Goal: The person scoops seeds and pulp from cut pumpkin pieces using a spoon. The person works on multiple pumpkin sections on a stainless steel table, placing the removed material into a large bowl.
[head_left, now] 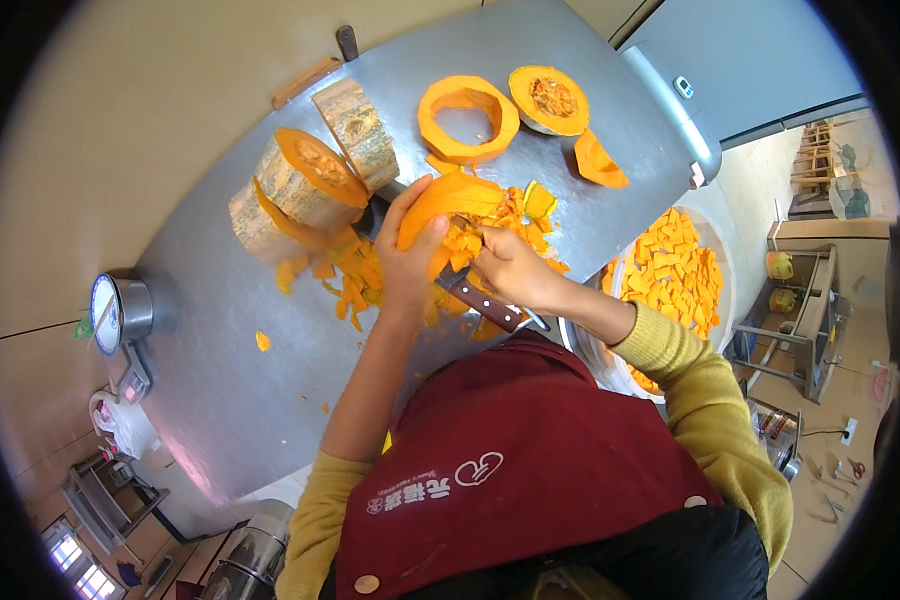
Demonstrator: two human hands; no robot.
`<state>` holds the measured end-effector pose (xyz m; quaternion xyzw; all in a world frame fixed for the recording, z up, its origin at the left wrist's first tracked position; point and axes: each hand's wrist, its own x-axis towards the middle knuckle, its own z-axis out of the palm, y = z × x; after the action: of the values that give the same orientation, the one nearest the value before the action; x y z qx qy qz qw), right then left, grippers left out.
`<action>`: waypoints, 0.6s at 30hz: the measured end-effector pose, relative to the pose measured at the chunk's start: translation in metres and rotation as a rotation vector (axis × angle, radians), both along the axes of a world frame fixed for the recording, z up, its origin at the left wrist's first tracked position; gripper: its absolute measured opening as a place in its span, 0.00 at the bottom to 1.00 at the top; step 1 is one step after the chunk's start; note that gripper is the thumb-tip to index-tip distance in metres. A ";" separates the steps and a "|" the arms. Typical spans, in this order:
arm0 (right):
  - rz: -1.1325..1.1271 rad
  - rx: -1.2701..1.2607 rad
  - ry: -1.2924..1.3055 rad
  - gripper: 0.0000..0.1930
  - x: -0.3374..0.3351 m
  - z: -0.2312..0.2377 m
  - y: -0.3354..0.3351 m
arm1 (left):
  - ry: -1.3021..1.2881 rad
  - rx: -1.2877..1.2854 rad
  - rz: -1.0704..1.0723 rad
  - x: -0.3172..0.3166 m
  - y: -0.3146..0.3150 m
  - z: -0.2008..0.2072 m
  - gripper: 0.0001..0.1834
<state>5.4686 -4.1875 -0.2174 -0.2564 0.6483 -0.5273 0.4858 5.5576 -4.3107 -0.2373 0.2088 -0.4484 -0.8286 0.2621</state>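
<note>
My left hand (411, 245) is wrapped round a peeled orange pumpkin piece (456, 200), held above the table. Close against it, my right hand (510, 268) is closed on a slim metal tool, probably a peeler; its bare end (538, 320) sticks out below the fist, and my fingers hide most of it. Under my hands is a knife (485, 303) with a brown riveted handle. Pumpkin peelings (355, 280) lie heaped around and beneath both hands. Left of them rests a large unpeeled pumpkin chunk (290, 205), cut open at one end.
Beyond my hands are an unpeeled pumpkin section (355, 130), a hollow pumpkin ring (468, 118), a seeded half (550, 100) and a wedge (598, 160) on the metal table (220, 380). A tub of pumpkin pieces (675, 270) stands at right. A scale (120, 320) sits beyond the left edge.
</note>
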 end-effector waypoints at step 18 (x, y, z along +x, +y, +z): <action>-0.058 0.095 -1.628 0.06 -0.004 -0.008 0.005 | 0.048 -0.349 0.088 0.003 0.002 -0.043 0.26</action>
<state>5.4645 -4.1820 -0.2255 0.2451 0.1202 -0.5327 0.8011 5.5610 -4.3082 -0.2806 0.1599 -0.5693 -0.7308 0.3410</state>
